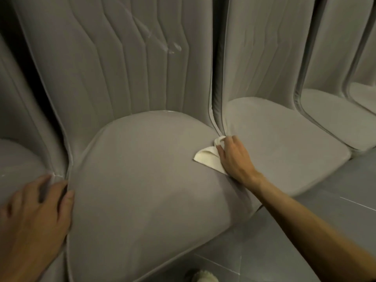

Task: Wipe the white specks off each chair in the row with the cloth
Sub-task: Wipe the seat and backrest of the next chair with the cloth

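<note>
Grey padded chair (142,169), frame centre; white specks (171,47) streaked its backrest, upper centre. Cream cloth (205,158) lay at the seat's right edge, pinched by the right hand (234,157). Left hand (38,208), fingers spread flat, rested lower left.

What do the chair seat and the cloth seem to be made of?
The chair seat: probably grey velvet-like upholstery, matte with a faint sheen and piped edges. The cloth: likely soft cream cotton or microfibre; it folds limply under the right hand.

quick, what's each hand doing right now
Left hand: open, resting on the left edge of the seat.
Right hand: gripping the cloth at the seat's right edge.
</note>
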